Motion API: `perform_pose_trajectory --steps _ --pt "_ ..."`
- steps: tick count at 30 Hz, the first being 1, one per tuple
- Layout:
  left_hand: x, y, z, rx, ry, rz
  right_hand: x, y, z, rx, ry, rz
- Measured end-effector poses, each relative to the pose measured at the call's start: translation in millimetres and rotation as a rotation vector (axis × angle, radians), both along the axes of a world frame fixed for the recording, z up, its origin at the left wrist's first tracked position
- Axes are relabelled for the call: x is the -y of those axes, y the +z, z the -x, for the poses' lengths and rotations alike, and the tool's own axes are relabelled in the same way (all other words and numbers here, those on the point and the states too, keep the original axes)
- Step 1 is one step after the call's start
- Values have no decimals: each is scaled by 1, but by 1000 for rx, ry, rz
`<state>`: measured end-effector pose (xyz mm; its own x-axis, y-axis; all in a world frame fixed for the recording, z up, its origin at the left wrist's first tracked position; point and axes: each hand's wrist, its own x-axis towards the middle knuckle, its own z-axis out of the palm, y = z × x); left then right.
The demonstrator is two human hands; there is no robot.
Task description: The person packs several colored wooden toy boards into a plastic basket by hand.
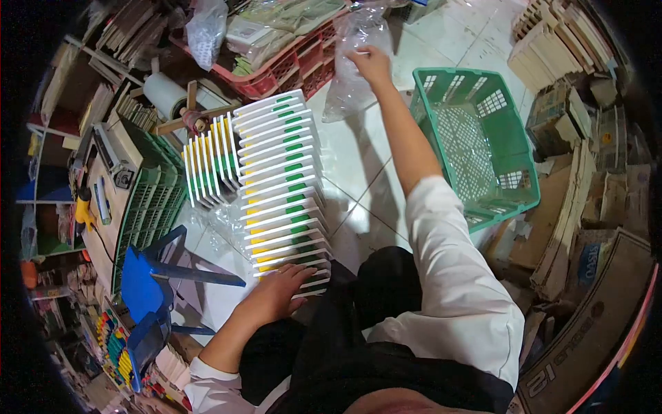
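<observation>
A long row of white-edged boards (281,179) with yellow and green parts between them stands on the tiled floor in front of me. My left hand (279,293) lies over the near end of this row, its fingers stretched across the board edges. Farther off, my right hand (372,63) pinches a clear plastic bag (350,93) that hangs beside the red crate. A shorter row of similar boards (210,162) stands against the left side of the long one.
An open green plastic basket (476,76) stands right of my right forearm. At the back is a red crate (279,76) of plastic-wrapped items. A blue stool (146,279) lies tipped at left, near a wooden-topped crate (114,207). Cardboard (586,338) and stacked boards line the right.
</observation>
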<state>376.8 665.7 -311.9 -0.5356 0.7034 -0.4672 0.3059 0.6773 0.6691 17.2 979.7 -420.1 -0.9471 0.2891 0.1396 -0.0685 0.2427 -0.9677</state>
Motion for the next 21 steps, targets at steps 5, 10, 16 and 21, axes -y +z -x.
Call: perform_pose_trajectory --steps 5,10,16,21 --pt "1 -4 4 -52 -23 -26 -92 -32 -133 217 -589 -1159" --pt "-4 -5 7 -74 -11 -67 -132 -64 -235 517 -267 -969" --pt "7 -11 20 -139 27 -65 -83 -39 -376 496 33 -997" --pt "56 -39 52 -183 135 -80 -52 -40 -392 316 321 -875"
